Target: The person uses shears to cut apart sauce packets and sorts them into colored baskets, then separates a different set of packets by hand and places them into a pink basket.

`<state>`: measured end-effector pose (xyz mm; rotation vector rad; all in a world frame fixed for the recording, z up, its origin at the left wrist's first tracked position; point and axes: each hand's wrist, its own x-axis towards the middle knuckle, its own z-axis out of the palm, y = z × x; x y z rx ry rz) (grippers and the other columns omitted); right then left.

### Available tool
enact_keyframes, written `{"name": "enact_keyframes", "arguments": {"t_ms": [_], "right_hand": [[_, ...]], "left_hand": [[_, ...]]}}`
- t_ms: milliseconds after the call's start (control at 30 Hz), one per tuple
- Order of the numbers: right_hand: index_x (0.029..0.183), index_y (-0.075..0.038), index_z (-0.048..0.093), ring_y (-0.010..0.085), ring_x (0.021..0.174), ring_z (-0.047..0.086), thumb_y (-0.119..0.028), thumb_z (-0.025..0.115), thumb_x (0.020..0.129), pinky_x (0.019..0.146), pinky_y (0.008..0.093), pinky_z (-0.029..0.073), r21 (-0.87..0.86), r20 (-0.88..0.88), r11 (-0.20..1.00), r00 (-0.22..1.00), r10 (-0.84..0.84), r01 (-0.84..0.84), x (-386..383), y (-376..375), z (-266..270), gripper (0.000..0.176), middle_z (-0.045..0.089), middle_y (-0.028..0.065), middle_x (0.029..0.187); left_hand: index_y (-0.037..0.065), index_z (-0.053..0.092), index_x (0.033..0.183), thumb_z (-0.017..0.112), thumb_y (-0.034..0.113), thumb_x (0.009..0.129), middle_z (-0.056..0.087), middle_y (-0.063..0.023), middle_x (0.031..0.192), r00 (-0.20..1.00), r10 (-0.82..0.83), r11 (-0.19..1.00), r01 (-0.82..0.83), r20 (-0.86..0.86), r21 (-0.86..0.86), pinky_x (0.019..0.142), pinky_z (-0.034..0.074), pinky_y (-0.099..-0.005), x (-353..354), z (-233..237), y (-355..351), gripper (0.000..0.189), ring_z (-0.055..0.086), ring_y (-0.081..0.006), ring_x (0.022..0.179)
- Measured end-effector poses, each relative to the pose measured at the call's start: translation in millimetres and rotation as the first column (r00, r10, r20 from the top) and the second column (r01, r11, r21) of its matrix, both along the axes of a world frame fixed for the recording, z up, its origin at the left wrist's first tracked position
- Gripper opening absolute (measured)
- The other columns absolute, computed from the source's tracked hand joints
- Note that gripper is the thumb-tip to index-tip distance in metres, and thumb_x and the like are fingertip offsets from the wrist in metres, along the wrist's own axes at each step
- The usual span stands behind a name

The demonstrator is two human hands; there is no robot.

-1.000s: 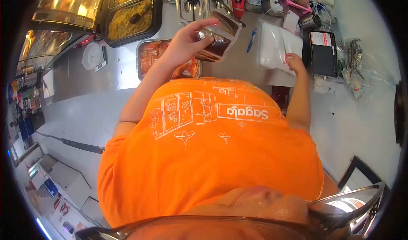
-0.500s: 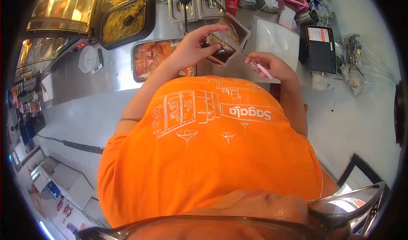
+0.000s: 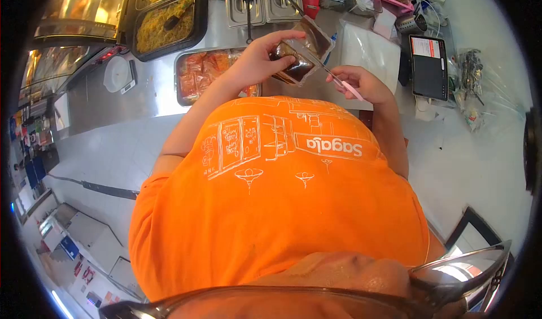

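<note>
My left hand [image 3: 272, 58] pinches clear sachets of dark brown sauce [image 3: 300, 69] between thumb and fingers, above the steel counter. A second dark sachet [image 3: 316, 36] stands out beyond the first one. My right hand [image 3: 361, 83] is closed on scissors with pink handles [image 3: 352, 89]. Their blades reach left to the plastic between the sachets; how far they are parted is too small to tell. Below and left of my left hand lies a steel tray of red-orange packets [image 3: 206, 73].
Two steel containers [image 3: 246, 14] with black ladles stand behind the hands. At the back left is a black pan of yellow food [image 3: 164, 31]. White plastic bags [image 3: 370, 56] lie right of the sachets, beside a tablet [image 3: 428, 67]. A scale [image 3: 119, 75] sits left.
The scissor blades have moved further left, over the plastic by the sachets. The held sachet has turned slightly, and both hands keep their grip.
</note>
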<state>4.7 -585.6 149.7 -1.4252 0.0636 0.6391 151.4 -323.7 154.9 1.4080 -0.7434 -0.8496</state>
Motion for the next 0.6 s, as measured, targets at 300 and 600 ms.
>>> {"name": "enact_keyframes", "arguments": {"t_ms": [300,600], "right_hand": [[0.124,-0.003,0.057,0.0068,0.091,0.059,-0.008,0.069,0.085,0.076,0.0223,0.050,-0.057,0.035,0.997,0.998,-0.054,0.056,-4.8,1.0,-16.2,0.041,0.065,0.0047,0.114],[0.124,-0.002,0.057,0.0078,0.095,0.058,-0.015,0.073,0.084,0.083,0.0245,0.048,-0.045,0.089,0.992,0.989,-0.115,0.119,-6.3,12.5,-23.1,0.045,0.065,0.0041,0.115]], "left_hand": [[0.005,0.050,0.134,0.058,-0.009,0.087,0.051,-0.0030,0.136,0.993,-0.030,0.999,0.026,-0.116,-0.035,0.101,0.042,-0.0264,1.7,2.0,-1.1,0.050,0.050,-0.0111,0.120],[0.007,0.044,0.140,0.059,-0.008,0.087,0.050,-0.0038,0.137,0.982,-0.040,0.997,0.027,-0.183,-0.071,0.101,0.043,-0.0270,-1.3,-5.7,-7.8,0.057,0.051,-0.0121,0.120]]}}
